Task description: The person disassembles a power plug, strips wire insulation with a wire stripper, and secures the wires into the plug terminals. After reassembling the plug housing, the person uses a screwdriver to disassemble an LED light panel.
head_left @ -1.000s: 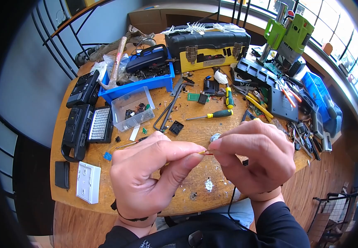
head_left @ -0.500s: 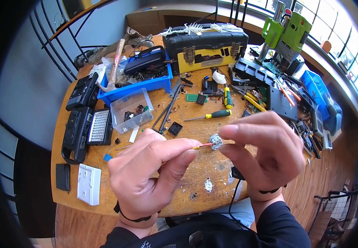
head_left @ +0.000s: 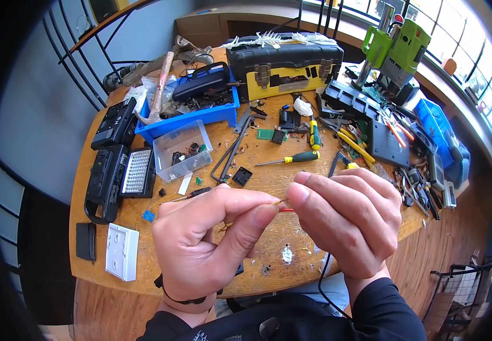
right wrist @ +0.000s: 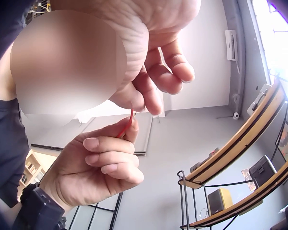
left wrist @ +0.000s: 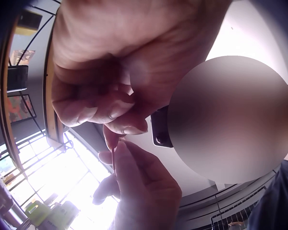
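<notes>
On the person's side of the toolbox (head_left: 284, 59), the left hand (head_left: 203, 238) and right hand (head_left: 351, 219) both pinched thin wires (head_left: 287, 210), one red, between their fingertips. The toolbox's front label (head_left: 293, 88) was too small to read.

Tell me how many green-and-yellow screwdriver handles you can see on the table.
2. The nearer handle lies sideways, its shaft pointing left; the farther handle lies just beyond, toward the toolbox. More may be hidden, for example behind the right hand.
</notes>
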Tool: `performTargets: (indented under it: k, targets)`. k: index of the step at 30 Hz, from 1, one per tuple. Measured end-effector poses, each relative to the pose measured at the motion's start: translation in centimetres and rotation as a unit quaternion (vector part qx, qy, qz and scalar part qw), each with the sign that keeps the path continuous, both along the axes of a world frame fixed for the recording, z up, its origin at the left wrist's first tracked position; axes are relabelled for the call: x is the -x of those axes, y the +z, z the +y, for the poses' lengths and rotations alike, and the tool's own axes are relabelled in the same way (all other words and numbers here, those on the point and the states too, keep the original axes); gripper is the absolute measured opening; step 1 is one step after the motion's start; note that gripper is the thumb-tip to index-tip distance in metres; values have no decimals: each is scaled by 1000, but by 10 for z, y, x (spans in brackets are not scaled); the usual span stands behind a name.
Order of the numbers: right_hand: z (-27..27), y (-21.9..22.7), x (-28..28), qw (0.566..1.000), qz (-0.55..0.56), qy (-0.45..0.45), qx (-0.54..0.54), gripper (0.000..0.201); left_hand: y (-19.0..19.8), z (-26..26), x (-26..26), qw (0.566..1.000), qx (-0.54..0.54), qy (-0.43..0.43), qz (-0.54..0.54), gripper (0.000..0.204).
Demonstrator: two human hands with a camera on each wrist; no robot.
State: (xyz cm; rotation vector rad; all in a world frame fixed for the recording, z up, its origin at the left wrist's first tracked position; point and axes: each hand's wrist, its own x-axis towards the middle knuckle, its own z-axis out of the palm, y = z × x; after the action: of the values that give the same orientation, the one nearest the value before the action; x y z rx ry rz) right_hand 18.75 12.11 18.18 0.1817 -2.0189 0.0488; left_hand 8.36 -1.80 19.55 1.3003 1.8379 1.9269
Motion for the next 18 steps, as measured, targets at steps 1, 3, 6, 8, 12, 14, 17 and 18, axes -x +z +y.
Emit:
performTargets:
  k: [1,3,6,8,12,14,17,18]
  targets:
    - [0,0,0,1000,0,0,0,32,1,0,0,1000,4,1,-2,7]
    - [-1,0,0,1000,-3,-5,-2,32,1,-1,0,1000,7,3,-5,7]
    - [1,-1,1,1000,-3,-6,-11,33,1,-1,0,1000,4,0,-8,7]
    - [1,-3,3,1000,6,2,-2,33,0,0,0,1000,1,0,-4,7]
    - [2,-4,4,1000,14,16,8,32,-1,-1,1,1000,7,2,-3,7]
    - [2,-4,4,1000,12,14,7,32,-5,0,3,999,-20,-10,40,19]
    - [1,-3,4,1000,7,9,6,31,-5,1,4,999,-24,-5,45,18]
    - [1,-3,4,1000,4,7,6,31,-4,1,3,999,-24,-4,45,18]
